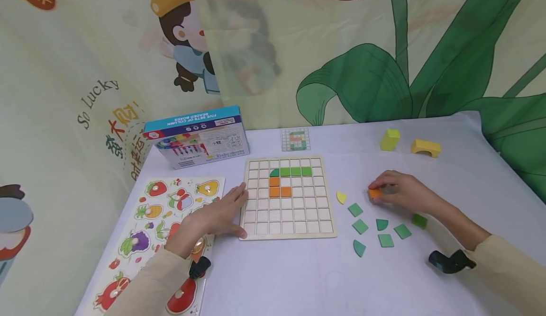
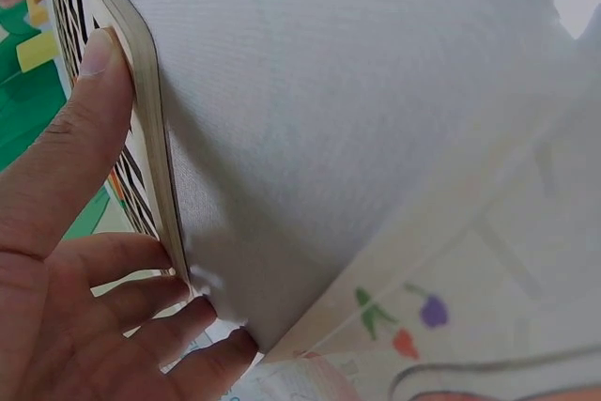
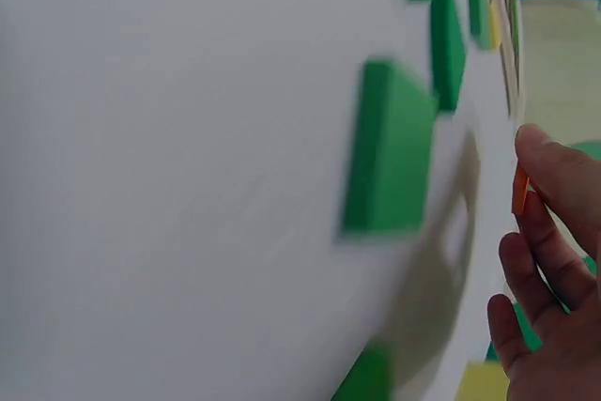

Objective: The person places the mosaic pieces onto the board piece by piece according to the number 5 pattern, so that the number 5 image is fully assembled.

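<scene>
Right hand (image 1: 396, 192) pinches an orange tile (image 1: 374, 193), perhaps square, right of centre; lifting it by the edges should work best. Left hand (image 1: 215, 215), fingers loosely extended, touches the grid board (image 1: 288, 228) at centre, which should help steady it. A yellow tile (image 1: 341, 197) lies between, worth clearing; green tiles (image 1: 360, 226) lie lower right, a cardboard box (image 1: 222, 143) upper left.

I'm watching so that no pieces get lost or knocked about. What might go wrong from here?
The orange piece is pinched at the fingertips of the right hand, off to the side of the grid board, so it might slip on the way there. The left hand touches the board's edge; a push could shift it and jolt the pieces laid on it. The right forearm is close to a loose green square and may brush it.
</scene>
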`<act>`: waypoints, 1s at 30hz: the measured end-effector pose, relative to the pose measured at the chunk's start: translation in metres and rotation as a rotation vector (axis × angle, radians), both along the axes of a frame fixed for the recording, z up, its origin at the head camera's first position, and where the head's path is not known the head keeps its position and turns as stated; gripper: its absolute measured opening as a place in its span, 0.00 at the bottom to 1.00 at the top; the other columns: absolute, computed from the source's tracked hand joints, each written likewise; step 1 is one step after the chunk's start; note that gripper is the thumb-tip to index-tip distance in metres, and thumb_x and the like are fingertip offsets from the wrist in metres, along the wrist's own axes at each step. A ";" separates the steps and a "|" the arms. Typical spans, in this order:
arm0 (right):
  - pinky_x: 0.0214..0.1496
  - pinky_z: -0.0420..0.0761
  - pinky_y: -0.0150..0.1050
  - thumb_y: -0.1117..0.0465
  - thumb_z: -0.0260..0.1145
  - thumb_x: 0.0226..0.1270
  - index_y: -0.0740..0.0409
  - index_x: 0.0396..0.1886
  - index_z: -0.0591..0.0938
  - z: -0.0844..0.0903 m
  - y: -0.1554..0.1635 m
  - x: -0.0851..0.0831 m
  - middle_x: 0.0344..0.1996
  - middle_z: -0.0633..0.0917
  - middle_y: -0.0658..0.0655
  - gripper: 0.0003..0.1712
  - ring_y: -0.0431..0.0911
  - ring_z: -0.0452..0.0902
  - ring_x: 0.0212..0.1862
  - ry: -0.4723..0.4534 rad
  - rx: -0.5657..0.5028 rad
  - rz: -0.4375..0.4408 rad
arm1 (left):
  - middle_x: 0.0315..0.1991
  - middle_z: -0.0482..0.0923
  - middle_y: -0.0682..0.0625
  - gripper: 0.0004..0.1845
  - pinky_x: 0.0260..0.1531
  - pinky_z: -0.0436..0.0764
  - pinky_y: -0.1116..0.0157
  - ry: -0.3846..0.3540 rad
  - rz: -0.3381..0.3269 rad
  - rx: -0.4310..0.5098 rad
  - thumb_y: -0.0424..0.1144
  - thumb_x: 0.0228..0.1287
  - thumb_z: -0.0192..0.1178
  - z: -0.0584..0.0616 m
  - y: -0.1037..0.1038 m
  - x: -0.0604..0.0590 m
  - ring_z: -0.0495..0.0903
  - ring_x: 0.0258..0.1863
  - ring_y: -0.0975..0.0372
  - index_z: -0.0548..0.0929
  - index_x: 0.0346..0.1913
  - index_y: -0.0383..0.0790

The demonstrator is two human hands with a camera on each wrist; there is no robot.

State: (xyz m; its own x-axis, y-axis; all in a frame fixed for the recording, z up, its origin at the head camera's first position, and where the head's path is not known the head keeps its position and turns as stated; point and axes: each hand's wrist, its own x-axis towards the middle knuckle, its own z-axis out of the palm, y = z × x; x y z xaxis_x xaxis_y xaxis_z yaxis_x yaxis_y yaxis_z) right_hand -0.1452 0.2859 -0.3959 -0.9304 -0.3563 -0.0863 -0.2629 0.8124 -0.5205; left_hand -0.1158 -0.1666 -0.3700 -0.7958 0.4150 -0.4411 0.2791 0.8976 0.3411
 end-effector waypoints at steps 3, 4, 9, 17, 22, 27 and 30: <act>0.58 0.79 0.51 0.56 0.76 0.54 0.49 0.46 0.87 0.003 -0.024 -0.007 0.43 0.84 0.50 0.18 0.48 0.77 0.51 -0.012 -0.050 0.005 | 0.80 0.35 0.45 0.55 0.74 0.56 0.50 0.000 0.000 0.001 0.49 0.52 0.72 0.000 0.000 0.000 0.40 0.79 0.51 0.51 0.77 0.37; 0.59 0.78 0.53 0.56 0.76 0.54 0.50 0.46 0.87 0.003 -0.033 -0.009 0.43 0.84 0.50 0.18 0.49 0.77 0.51 -0.018 -0.071 0.011 | 0.80 0.35 0.45 0.55 0.74 0.56 0.50 -0.002 0.002 0.002 0.49 0.52 0.73 0.000 0.000 0.000 0.40 0.79 0.51 0.51 0.77 0.37; 0.60 0.77 0.52 0.56 0.76 0.54 0.50 0.46 0.87 0.003 -0.077 -0.020 0.43 0.84 0.50 0.18 0.48 0.76 0.51 -0.044 -0.128 0.046 | 0.80 0.35 0.46 0.55 0.74 0.57 0.50 0.002 0.005 0.000 0.49 0.52 0.73 0.000 -0.001 0.000 0.40 0.79 0.51 0.51 0.76 0.37; 0.54 0.76 0.44 0.57 0.76 0.54 0.54 0.45 0.87 -0.002 -0.141 -0.025 0.42 0.84 0.50 0.18 0.47 0.74 0.48 -0.011 -0.153 0.175 | 0.80 0.35 0.46 0.55 0.74 0.57 0.50 -0.007 0.016 0.013 0.49 0.52 0.73 -0.002 0.000 0.000 0.40 0.79 0.51 0.50 0.77 0.38; 0.56 0.72 0.46 0.57 0.75 0.54 0.54 0.44 0.88 -0.008 -0.162 -0.025 0.41 0.85 0.49 0.16 0.47 0.74 0.49 0.033 -0.118 0.200 | 0.80 0.35 0.46 0.55 0.74 0.57 0.51 0.005 0.003 0.001 0.50 0.52 0.73 -0.003 0.001 -0.001 0.40 0.79 0.52 0.50 0.77 0.38; 0.56 0.72 0.48 0.57 0.75 0.55 0.53 0.44 0.88 -0.012 -0.172 -0.027 0.41 0.86 0.51 0.15 0.49 0.74 0.49 0.086 -0.076 0.197 | 0.80 0.35 0.46 0.56 0.74 0.57 0.51 0.014 -0.003 -0.005 0.50 0.51 0.73 -0.002 0.000 -0.001 0.41 0.79 0.51 0.51 0.77 0.38; 0.56 0.71 0.50 0.57 0.75 0.55 0.53 0.44 0.88 -0.012 -0.174 -0.028 0.42 0.86 0.51 0.15 0.50 0.74 0.51 0.104 -0.064 0.195 | 0.80 0.36 0.45 0.56 0.74 0.58 0.51 0.018 -0.009 -0.007 0.50 0.51 0.73 -0.002 -0.001 0.000 0.41 0.79 0.51 0.51 0.76 0.37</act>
State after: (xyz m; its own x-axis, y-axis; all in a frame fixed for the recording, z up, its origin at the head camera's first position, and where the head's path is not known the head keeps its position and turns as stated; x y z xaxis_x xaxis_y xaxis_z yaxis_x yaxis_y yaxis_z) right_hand -0.1730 0.1119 -0.4083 -0.8463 -0.5316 0.0354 -0.4664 0.7071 -0.5314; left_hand -0.1162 -0.1672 -0.3717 -0.7999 0.4189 -0.4298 0.2928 0.8975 0.3298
